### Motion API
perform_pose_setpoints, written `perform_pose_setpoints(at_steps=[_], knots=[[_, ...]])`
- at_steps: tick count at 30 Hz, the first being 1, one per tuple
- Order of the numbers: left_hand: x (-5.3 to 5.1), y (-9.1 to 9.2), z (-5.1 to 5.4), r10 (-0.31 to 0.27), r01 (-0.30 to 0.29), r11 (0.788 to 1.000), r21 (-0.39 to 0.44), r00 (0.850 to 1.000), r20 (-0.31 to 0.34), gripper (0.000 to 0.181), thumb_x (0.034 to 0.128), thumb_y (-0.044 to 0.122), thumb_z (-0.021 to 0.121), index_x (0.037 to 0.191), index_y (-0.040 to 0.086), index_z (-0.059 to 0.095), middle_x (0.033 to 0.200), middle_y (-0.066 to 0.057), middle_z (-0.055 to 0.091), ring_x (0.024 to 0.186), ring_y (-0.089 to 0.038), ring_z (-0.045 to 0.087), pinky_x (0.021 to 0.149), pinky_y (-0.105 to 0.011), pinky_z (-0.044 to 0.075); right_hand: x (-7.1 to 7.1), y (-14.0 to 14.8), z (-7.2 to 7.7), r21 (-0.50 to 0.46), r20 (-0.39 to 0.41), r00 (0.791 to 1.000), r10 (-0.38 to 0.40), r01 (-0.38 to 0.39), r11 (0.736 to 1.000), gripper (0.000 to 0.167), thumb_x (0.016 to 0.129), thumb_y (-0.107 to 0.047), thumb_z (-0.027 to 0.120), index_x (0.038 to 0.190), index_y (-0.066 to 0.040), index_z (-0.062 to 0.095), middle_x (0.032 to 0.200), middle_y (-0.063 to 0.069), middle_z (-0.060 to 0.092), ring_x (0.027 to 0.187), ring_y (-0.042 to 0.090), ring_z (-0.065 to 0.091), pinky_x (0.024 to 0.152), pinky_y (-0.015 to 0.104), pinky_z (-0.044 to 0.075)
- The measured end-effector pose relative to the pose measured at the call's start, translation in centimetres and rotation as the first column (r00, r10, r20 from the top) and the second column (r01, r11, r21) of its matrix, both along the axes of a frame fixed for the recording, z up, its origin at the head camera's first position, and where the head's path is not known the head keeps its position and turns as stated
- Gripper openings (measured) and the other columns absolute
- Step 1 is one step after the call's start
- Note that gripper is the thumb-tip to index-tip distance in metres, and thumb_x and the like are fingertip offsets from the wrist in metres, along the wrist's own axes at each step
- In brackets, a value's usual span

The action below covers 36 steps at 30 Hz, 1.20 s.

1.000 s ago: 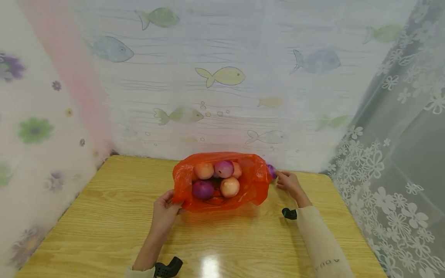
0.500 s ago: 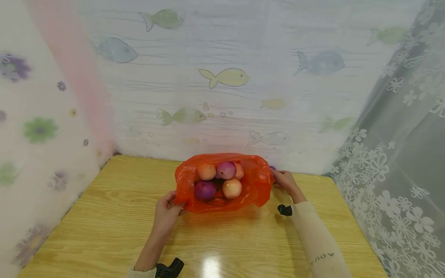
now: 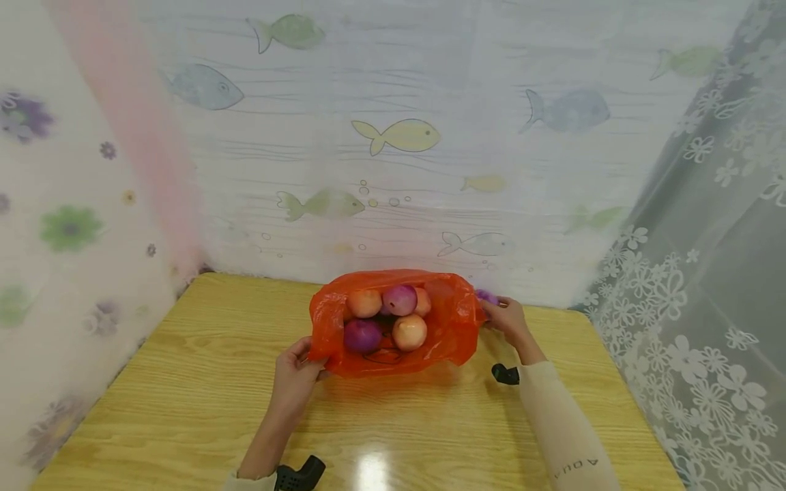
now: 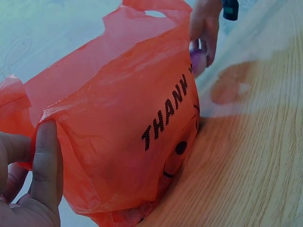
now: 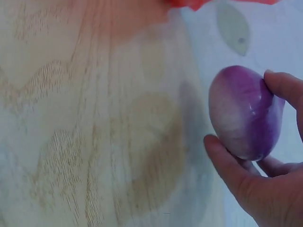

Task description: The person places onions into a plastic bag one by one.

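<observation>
An orange-red plastic bag (image 3: 457,341) with its mouth wide open sits mid-table, holding several round fruits; purple fruit (image 3: 362,335) and pale orange fruit (image 3: 409,332) show inside. My left hand (image 3: 295,375) grips the bag's left rim; in the left wrist view the thumb and fingers (image 4: 46,161) pinch the plastic, printed "THANK". Beyond the bag's right side, my right hand (image 3: 508,324) holds a glossy purple-and-white oval fruit (image 5: 246,113) between thumb and fingers. The right wrist view shows this fruit off the table, with its shadow below. Its exact kind is unclear.
A wood-grain table (image 3: 202,382) bears the bag. Behind it hangs a fish-patterned backdrop (image 3: 393,170), close to the table's far edge. A sheer flowered curtain (image 3: 694,327) borders the right side. Black wrist cameras (image 3: 301,473) sit at both wrists.
The right hand has moved slightly left and closed round the purple-and-white fruit at the bag's right side. The left hand keeps its grip on the rim. The view has shifted slightly.
</observation>
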<state>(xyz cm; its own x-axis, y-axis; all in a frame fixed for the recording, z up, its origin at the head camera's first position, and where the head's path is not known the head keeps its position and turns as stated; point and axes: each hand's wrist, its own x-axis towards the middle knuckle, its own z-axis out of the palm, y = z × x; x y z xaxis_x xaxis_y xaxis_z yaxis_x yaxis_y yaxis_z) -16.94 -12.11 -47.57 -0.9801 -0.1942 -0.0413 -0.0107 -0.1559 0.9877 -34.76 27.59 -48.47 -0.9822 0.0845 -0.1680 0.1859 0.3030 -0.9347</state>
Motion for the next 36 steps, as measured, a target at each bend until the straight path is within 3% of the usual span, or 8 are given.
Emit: perform_pose_setpoints(at_steps=[5, 10, 12, 15, 18, 22, 28, 36], knots=[[0.1, 0.1, 0.0, -0.005, 0.005, 1.0, 0.0, 1.0, 0.002, 0.028, 0.0994, -0.005, 0.058, 0.127, -0.007, 0.059, 0.109, -0.005, 0.069, 0.089, -0.011, 0.069, 0.075, -0.025, 0.061, 1.6, 0.7, 1.8, -0.117, -0.073, 0.997, -0.02, 0.011, 0.993, 0.078, 0.099, -0.029, 0.068, 0.153, 0.01, 0.029, 0.146, 0.034, 0.044, 0.09, 0.009, 0.068, 0.095, 0.04, 0.053], [0.3, 0.0, 0.1, -0.019, 0.019, 1.0, -0.001, 1.0, 0.005, 0.031, 0.1004, -0.004, 0.057, 0.132, -0.007, 0.056, 0.115, -0.008, 0.068, 0.091, -0.009, 0.069, 0.078, -0.024, 0.061, 4.4, 0.6, 5.6, -0.153, -0.121, 0.993, -0.005, -0.014, 0.988, 0.076, 0.101, -0.031, 0.065, 0.156, 0.005, 0.026, 0.155, 0.029, 0.035, 0.128, 0.033, 0.054, 0.095, 0.031, 0.054], [0.4, 0.0, 0.2, -0.024, 0.024, 1.0, 0.001, 1.0, 0.007, 0.032, 0.1004, -0.004, 0.057, 0.132, -0.007, 0.056, 0.116, -0.008, 0.067, 0.092, -0.009, 0.068, 0.078, -0.024, 0.061, 5.7, 0.6, 7.3, -0.151, -0.137, 0.99, 0.022, -0.043, 0.988, 0.074, 0.102, -0.03, 0.063, 0.157, 0.003, 0.025, 0.157, 0.028, 0.033, 0.135, 0.039, 0.047, 0.093, 0.028, 0.055], [0.5, 0.0, 0.3, -0.023, 0.023, 1.0, 0.002, 1.0, 0.01, 0.033, 0.1, -0.005, 0.057, 0.132, -0.007, 0.056, 0.117, -0.008, 0.066, 0.092, -0.009, 0.068, 0.078, -0.024, 0.061, 8.0, 0.5, 9.6, -0.127, -0.172, 0.981, 0.093, -0.115, 0.985, 0.071, 0.103, -0.028, 0.061, 0.156, 0.003, 0.026, 0.157, 0.027, 0.032, 0.131, 0.033, 0.05, 0.09, 0.024, 0.057], [0.5, 0.0, 0.3, -0.022, 0.022, 1.0, 0.001, 1.0, 0.013, 0.033, 0.0998, -0.006, 0.056, 0.132, -0.007, 0.056, 0.116, -0.008, 0.067, 0.091, -0.009, 0.068, 0.077, -0.024, 0.061, 10.6, 0.1, 11.5, -0.087, -0.208, 0.961, 0.183, -0.204, 0.975, 0.067, 0.103, -0.025, 0.061, 0.155, 0.004, 0.029, 0.155, 0.027, 0.034, 0.119, 0.016, 0.058, 0.088, 0.023, 0.058], [0.5, -0.1, 0.2, -0.026, 0.026, 1.0, 0.004, 1.0, 0.015, 0.032, 0.0999, -0.006, 0.056, 0.132, -0.008, 0.055, 0.115, -0.008, 0.067, 0.092, -0.009, 0.068, 0.077, -0.024, 0.061, 13.5, -1.3, 13.3, -0.065, -0.239, 0.911, 0.335, -0.359, 0.931, 0.059, 0.102, -0.017, 0.061, 0.15, 0.006, 0.036, 0.149, 0.027, 0.039, 0.112, 0.007, 0.063, 0.089, 0.026, 0.059], [0.3, -0.1, 0.0, -0.034, 0.034, 0.999, -0.016, 0.999, 0.017, 0.031, 0.1002, -0.004, 0.056, 0.131, -0.005, 0.057, 0.117, -0.009, 0.066, 0.092, -0.011, 0.069, 0.078, -0.025, 0.061, 15.0, -4.9, 13.9, -0.036, -0.165, 0.819, 0.55, -0.562, 0.826, 0.057, 0.098, -0.021, 0.066, 0.146, 0.002, 0.044, 0.142, 0.024, 0.049, 0.12, 0.026, 0.063, 0.091, 0.036, 0.059], [0.2, 0.0, -0.1, -0.035, 0.035, 0.999, -0.017, 0.999, 0.009, 0.029, 0.1005, -0.004, 0.056, 0.129, -0.005, 0.058, 0.112, -0.005, 0.067, 0.091, -0.012, 0.069, 0.078, -0.026, 0.061, 13.4, -10.4, 11.6, -0.035, -0.02, 0.786, 0.618, -0.618, 0.785, 0.06, 0.096, -0.027, 0.07, 0.147, -0.007, 0.046, 0.14, 0.017, 0.055, 0.12, 0.029, 0.061, 0.096, 0.045, 0.057]])
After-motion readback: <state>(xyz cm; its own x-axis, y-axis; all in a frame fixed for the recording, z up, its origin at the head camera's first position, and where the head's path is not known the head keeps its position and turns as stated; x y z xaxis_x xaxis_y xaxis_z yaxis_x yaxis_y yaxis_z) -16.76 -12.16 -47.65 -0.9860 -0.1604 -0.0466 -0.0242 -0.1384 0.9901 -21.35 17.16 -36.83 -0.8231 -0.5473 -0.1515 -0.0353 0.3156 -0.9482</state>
